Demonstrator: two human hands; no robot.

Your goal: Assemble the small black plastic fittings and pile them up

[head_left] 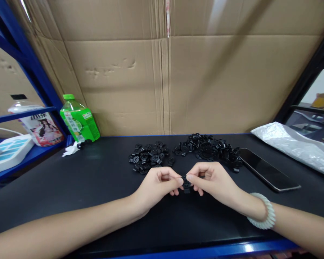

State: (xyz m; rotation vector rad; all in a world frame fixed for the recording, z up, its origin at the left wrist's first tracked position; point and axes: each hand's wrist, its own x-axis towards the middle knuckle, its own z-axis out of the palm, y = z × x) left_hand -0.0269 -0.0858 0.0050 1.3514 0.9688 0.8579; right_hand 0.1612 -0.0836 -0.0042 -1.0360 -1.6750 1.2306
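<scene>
Between my two hands is a small black plastic part [187, 184], round at the top with a short tab pointing down. My left hand [164, 181] pinches its left side between thumb and forefinger. From the other side my right hand [209, 180] grips it the same way. The fingertips cover part of it. Just beyond my left hand lies a pile of similar black parts [151, 156]. A larger pile of black parts [210, 146] spreads out past my right hand.
A phone [268, 169] lies at the right beside a silvery plastic bag [297, 144]. At the back left stand a green bottle [81, 120] and crumpled tissue [71, 149]. A labelled bottle [40, 126] and a white device [10, 153] sit on the blue side shelf. Cardboard [118, 82] walls the back.
</scene>
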